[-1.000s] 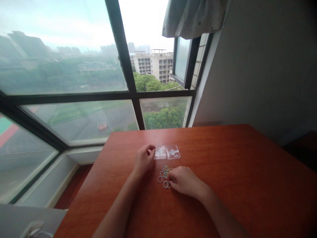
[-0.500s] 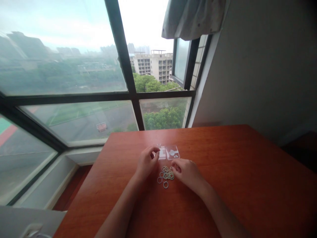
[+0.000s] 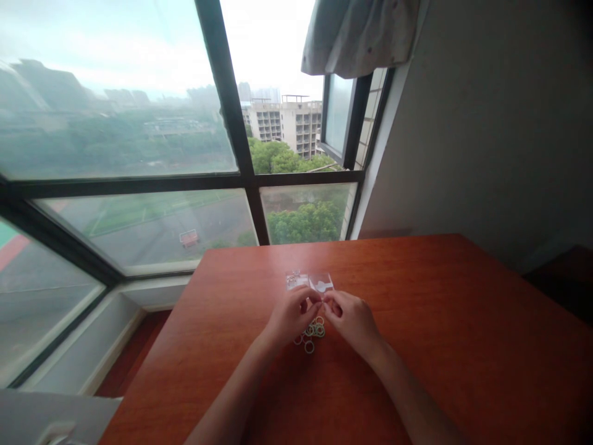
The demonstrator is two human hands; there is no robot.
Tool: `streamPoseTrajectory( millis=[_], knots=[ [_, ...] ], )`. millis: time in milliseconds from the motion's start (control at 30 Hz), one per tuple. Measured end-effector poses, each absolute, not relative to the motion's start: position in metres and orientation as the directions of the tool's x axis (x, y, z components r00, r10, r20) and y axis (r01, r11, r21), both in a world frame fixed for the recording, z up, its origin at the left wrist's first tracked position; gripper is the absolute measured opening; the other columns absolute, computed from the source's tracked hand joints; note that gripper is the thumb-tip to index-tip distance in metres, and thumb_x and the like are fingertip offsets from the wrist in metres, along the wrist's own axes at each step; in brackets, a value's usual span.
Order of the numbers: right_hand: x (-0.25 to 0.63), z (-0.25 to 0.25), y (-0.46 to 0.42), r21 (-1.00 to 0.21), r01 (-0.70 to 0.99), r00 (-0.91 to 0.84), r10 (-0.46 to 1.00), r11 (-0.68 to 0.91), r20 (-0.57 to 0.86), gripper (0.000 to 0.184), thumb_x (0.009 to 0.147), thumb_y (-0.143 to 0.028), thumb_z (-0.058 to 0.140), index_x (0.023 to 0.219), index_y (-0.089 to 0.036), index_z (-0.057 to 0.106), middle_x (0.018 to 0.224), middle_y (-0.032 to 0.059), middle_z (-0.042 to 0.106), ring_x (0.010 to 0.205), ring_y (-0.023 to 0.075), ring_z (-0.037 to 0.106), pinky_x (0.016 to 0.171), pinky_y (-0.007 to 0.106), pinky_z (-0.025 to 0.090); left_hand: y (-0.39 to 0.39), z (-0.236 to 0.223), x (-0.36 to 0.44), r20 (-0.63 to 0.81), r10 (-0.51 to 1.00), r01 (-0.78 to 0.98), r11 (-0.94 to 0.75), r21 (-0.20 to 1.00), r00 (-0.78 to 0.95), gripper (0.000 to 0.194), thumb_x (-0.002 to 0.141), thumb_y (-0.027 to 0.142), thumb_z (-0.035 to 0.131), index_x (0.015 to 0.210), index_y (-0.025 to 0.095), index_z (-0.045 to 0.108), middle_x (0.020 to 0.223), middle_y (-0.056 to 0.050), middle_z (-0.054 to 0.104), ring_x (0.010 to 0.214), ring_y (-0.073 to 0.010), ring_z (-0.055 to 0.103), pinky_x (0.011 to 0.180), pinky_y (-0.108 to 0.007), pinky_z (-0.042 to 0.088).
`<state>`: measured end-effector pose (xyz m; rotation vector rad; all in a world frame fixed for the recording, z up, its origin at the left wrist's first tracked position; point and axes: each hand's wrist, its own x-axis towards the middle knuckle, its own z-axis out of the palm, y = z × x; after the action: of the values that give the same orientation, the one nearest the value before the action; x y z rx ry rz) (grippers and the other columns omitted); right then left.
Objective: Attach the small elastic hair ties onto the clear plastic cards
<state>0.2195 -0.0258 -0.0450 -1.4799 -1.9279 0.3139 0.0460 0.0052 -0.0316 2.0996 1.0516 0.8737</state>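
Note:
My left hand point(image 3: 296, 312) and my right hand point(image 3: 349, 317) meet fingertip to fingertip above the table. Both are closed in a pinch, and whatever sits between the fingers is too small to make out. Just below them lies a loose pile of pale green and greyish rings point(image 3: 309, 347), partly covered by my left hand. Behind the hands stands a small clear plastic box point(image 3: 290, 282), opened flat, with a few small ring-like pieces in its left half. Its clear lid point(image 3: 325, 280) lies to the right and carries a white label mark.
A reddish-brown wooden table point(image 3: 440, 321) spreads out under everything. Large dark-framed windows point(image 3: 245, 180) rise beyond its far edge, with a grey curtain point(image 3: 359, 37) hanging at the top. A plain wall point(image 3: 472, 136) runs along the right.
My left hand has come away from the plastic box, moving right and nearer, so its fingertips now meet those of my right hand. The right hand has shifted only slightly.

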Motion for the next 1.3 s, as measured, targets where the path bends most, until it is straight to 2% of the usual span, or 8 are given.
streamPoseTrajectory(
  millis=[333, 433, 567, 700, 1133, 1300],
  knots=[
    [0.219, -0.043, -0.027, -0.551, 0.765, -0.147, 0.923, 0.334, 0.355, 0.011, 0.085, -0.022, 0.054, 0.082, -0.022, 0.065, 0.063, -0.0013, 0.059, 0.059, 0.0139, 0.054, 0.058, 0.023, 0.032, 0.007, -0.035, 0.045, 0.282, 0.858, 0.48, -0.481, 0.733, 0.43, 0.009, 0.077, 0.013, 0.053, 0.075, 0.017, 0.061, 0.072, 0.0, 0.061, 0.059, -0.0095, 0.052, 0.058, -0.02, 0.041],
    [0.219, -0.043, -0.027, -0.54, 0.779, -0.141, 0.928, 0.32, 0.346, 0.011, 0.085, -0.021, 0.053, 0.082, -0.022, 0.064, 0.063, -0.0011, 0.058, 0.06, 0.0144, 0.054, 0.059, 0.023, 0.032, 0.015, -0.038, 0.036, 0.321, 0.891, 0.532, -0.45, 0.717, 0.322, 0.008, 0.079, 0.016, 0.054, 0.075, 0.017, 0.061, 0.071, 0.0, 0.062, 0.059, -0.0102, 0.052, 0.058, -0.021, 0.041],
    [0.219, -0.045, -0.026, -0.522, 0.798, -0.15, 0.938, 0.302, 0.312, 0.011, 0.085, -0.019, 0.053, 0.082, -0.022, 0.063, 0.065, -0.0014, 0.06, 0.06, 0.014, 0.054, 0.059, 0.024, 0.031, 0.031, -0.043, 0.014, 0.343, 0.935, 0.583, -0.33, 0.743, 0.093, 0.011, 0.081, 0.025, 0.055, 0.077, 0.017, 0.062, 0.071, 0.0, 0.064, 0.058, -0.0112, 0.054, 0.057, -0.021, 0.042],
    [0.218, -0.044, -0.026, -0.512, 0.81, -0.165, 0.948, 0.287, 0.271, 0.01, 0.084, -0.019, 0.054, 0.082, -0.022, 0.063, 0.068, -0.0014, 0.063, 0.061, 0.0137, 0.055, 0.058, 0.024, 0.03, 0.043, -0.049, -0.001, 0.339, 0.94, 0.628, -0.248, 0.738, -0.028, 0.017, 0.08, 0.033, 0.057, 0.079, 0.017, 0.063, 0.074, -0.002, 0.066, 0.06, -0.0125, 0.056, 0.057, -0.022, 0.043],
    [0.224, -0.047, -0.024, -0.561, 0.796, -0.22, 0.972, 0.226, 0.078, 0.008, 0.082, -0.02, 0.056, 0.08, -0.021, 0.064, 0.078, 0.0005, 0.068, 0.071, 0.014, 0.06, 0.063, 0.022, 0.033, 0.05, -0.066, 0.001, 0.362, 0.932, 0.656, -0.291, 0.697, 0.028, 0.014, 0.081, 0.028, 0.057, 0.083, 0.018, 0.065, 0.076, -0.001, 0.065, 0.059, -0.0117, 0.055, 0.058, -0.022, 0.042],
    [0.227, -0.045, -0.026, -0.609, 0.757, -0.294, 0.956, 0.236, 0.005, 0.009, 0.08, -0.026, 0.063, 0.087, -0.022, 0.065, 0.074, -0.001, 0.066, 0.066, 0.013, 0.057, 0.059, 0.022, 0.032, 0.045, -0.058, 0.0, 0.37, 0.928, 0.675, -0.306, 0.671, 0.052, 0.012, 0.081, 0.026, 0.056, 0.083, 0.018, 0.065, 0.078, -0.001, 0.064, 0.06, -0.0112, 0.054, 0.059, -0.022, 0.041]
  ],
)
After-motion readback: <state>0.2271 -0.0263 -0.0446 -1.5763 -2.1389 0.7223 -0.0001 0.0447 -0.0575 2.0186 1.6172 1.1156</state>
